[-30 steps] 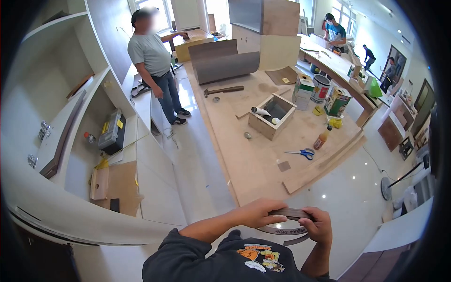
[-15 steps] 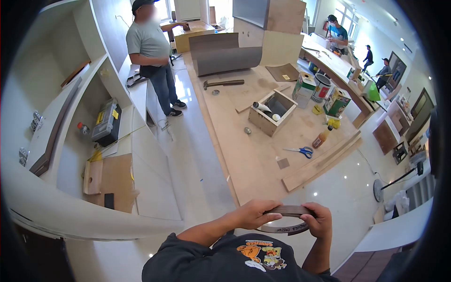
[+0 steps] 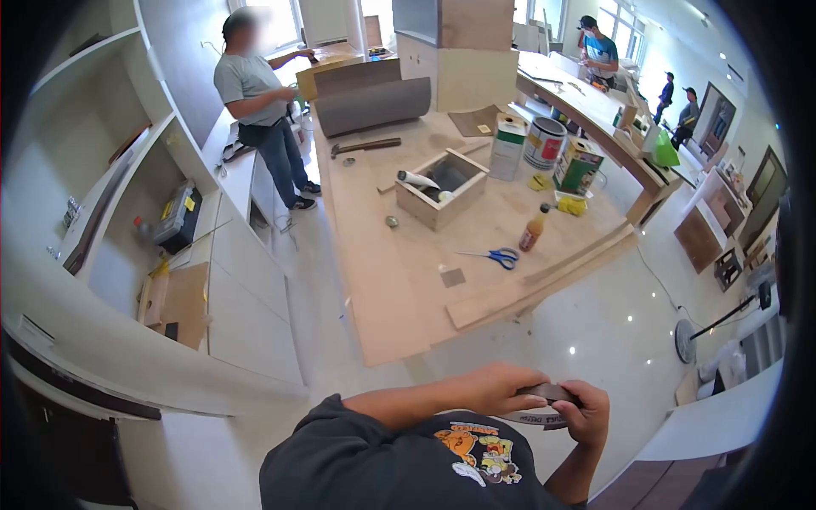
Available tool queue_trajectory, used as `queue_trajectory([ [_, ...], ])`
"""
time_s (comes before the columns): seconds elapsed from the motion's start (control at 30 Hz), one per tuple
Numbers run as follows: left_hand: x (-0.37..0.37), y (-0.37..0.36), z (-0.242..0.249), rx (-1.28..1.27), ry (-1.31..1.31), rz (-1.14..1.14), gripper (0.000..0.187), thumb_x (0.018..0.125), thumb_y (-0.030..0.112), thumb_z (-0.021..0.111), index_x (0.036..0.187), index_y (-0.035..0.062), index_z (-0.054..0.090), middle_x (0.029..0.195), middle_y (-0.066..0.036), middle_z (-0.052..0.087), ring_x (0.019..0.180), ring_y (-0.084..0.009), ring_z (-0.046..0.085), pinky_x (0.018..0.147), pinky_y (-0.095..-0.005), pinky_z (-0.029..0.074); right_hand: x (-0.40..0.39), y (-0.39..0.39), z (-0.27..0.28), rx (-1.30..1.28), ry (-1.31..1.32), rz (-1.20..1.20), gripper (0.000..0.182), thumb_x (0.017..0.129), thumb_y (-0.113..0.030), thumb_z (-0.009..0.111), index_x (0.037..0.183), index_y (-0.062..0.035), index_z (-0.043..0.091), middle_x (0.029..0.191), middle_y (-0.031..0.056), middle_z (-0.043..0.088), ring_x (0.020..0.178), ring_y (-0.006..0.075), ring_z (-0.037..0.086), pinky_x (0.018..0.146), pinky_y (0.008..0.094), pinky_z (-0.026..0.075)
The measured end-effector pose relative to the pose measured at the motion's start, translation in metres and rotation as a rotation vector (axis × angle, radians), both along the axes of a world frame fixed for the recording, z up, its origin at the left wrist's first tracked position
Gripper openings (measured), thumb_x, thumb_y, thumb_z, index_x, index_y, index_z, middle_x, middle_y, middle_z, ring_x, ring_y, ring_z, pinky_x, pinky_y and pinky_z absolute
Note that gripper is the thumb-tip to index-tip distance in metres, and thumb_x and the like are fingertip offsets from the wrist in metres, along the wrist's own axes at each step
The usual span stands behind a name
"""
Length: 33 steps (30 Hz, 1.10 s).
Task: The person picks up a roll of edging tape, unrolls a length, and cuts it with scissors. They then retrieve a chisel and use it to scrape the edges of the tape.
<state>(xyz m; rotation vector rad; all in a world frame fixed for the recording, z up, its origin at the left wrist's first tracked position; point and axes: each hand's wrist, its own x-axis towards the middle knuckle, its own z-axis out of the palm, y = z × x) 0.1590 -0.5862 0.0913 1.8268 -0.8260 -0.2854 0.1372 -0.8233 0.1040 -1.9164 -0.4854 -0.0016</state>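
Note:
A coil of dark brown edge banding is held in front of my chest, with printed lettering on the paler inner side of its lower loop. My left hand pinches the coil's left part between thumb and fingers. On the right part, my right hand is closed round the band, thumb toward me. The hands are close together, and some of the coil is hidden behind the fingers. Beyond them, on the wooden worktable, lie blue-handled scissors and a small brown square piece.
On the table are a wooden box with a tube in it, a hammer, a bottle, cans and a grey rolled sheet. A person stands at its left; shelving lines the left.
My view has shifted, so the table sits further left and higher. My hands have come closer together on the coil, the left moving right; less of the upper band shows between them.

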Motion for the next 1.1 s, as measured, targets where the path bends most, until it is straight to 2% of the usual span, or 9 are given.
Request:
queue_trajectory([
  [0.13,0.013,-0.069,-0.004,-0.052,-0.022,-0.056,0.036,0.091,0.032,0.062,0.115,0.0063,0.059,0.083,-0.019,0.064,0.075,-0.0359,0.063,0.067,-0.0428,0.048,-0.001,-0.081,-0.015,0.045,0.012,-0.088,0.026,0.076,-0.007,0.076,0.096,0.0052,0.065,0.083,0.0107,0.068,0.074,0.0162,0.064,0.067,0.0263,0.051],
  [0.23,0.022,-0.100,-0.003,-0.034,0.003,-0.099,0.035,0.091,0.030,0.062,0.116,0.0053,0.059,0.085,-0.017,0.065,0.075,-0.0332,0.063,0.067,-0.0404,0.048,-0.005,-0.117,-0.003,0.080,0.171,-0.159,0.026,0.076,-0.006,0.075,0.097,0.0047,0.065,0.084,0.0098,0.068,0.075,0.0158,0.063,0.070,0.0260,0.050],
  [0.37,0.035,-0.124,-0.004,0.010,-0.021,-0.121,0.036,0.091,0.030,0.063,0.117,0.0047,0.059,0.089,-0.016,0.065,0.080,-0.0319,0.063,0.071,-0.0391,0.048,0.008,-0.156,-0.026,0.101,0.033,-0.190,0.027,0.076,-0.011,0.076,0.095,0.0042,0.064,0.085,0.0084,0.067,0.076,0.0140,0.061,0.070,0.0254,0.048],
  [0.43,0.042,-0.129,-0.009,0.014,-0.005,-0.093,0.037,0.091,0.030,0.063,0.118,0.0046,0.058,0.091,-0.017,0.065,0.082,-0.0317,0.063,0.073,-0.0389,0.048,0.018,-0.174,-0.039,0.077,-0.014,-0.214,0.029,0.075,-0.014,0.077,0.093,0.0043,0.063,0.084,0.0074,0.066,0.075,0.0123,0.058,0.068,0.0244,0.046],
  [0.57,0.064,-0.129,-0.001,0.035,0.128,-0.074,0.039,0.091,0.029,0.064,0.120,0.0039,0.058,0.095,-0.017,0.065,0.087,-0.0308,0.063,0.077,-0.0382,0.048,0.034,-0.209,-0.056,0.141,0.185,-0.288,0.029,0.076,-0.018,0.078,0.091,0.0028,0.064,0.078,0.0030,0.062,0.073,0.0095,0.055,0.066,0.0230,0.043],
  [0.67,0.090,-0.136,-0.019,-0.004,0.098,-0.058,0.039,0.090,0.028,0.064,0.120,0.0038,0.058,0.096,-0.017,0.066,0.087,-0.0307,0.063,0.078,-0.0372,0.048,0.054,-0.220,-0.054,0.202,0.261,-0.324,0.027,0.077,-0.018,0.077,0.090,0.0018,0.064,0.077,0.0007,0.060,0.072,0.0086,0.054,0.065,0.0227,0.042],
  [0.8,0.130,-0.145,-0.029,-0.062,0.130,-0.061,0.037,0.090,0.030,0.064,0.118,0.0045,0.060,0.094,-0.017,0.067,0.081,-0.0312,0.063,0.073,-0.0368,0.049,0.093,-0.236,-0.060,0.227,0.320,-0.317,0.027,0.076,-0.017,0.078,0.090,0.0020,0.065,0.078,0.0005,0.061,0.072,0.0089,0.055,0.065,0.0226,0.043],
  [0.97,0.191,-0.137,-0.019,-0.142,0.114,-0.019,0.038,0.090,0.028,0.065,0.119,0.0046,0.059,0.090,-0.015,0.067,0.074,-0.0271,0.063,0.070,-0.0337,0.049,0.181,-0.256,-0.041,0.163,0.352,-0.216,0.030,0.074,-0.017,0.079,0.091,0.0022,0.066,0.078,0.0015,0.063,0.073,0.0096,0.057,0.066,0.0233,0.045],
  [1.1,0.231,-0.123,-0.017,-0.143,0.145,0.032,0.039,0.089,0.027,0.067,0.120,0.0042,0.060,0.093,-0.016,0.067,0.079,-0.0240,0.064,0.073,-0.0327,0.049,0.236,-0.271,-0.020,0.087,0.411,-0.197,0.028,0.072,-0.016,0.080,0.090,0.0014,0.066,0.078,0.0022,0.064,0.073,0.0095,0.058,0.067,0.0237,0.046],
])
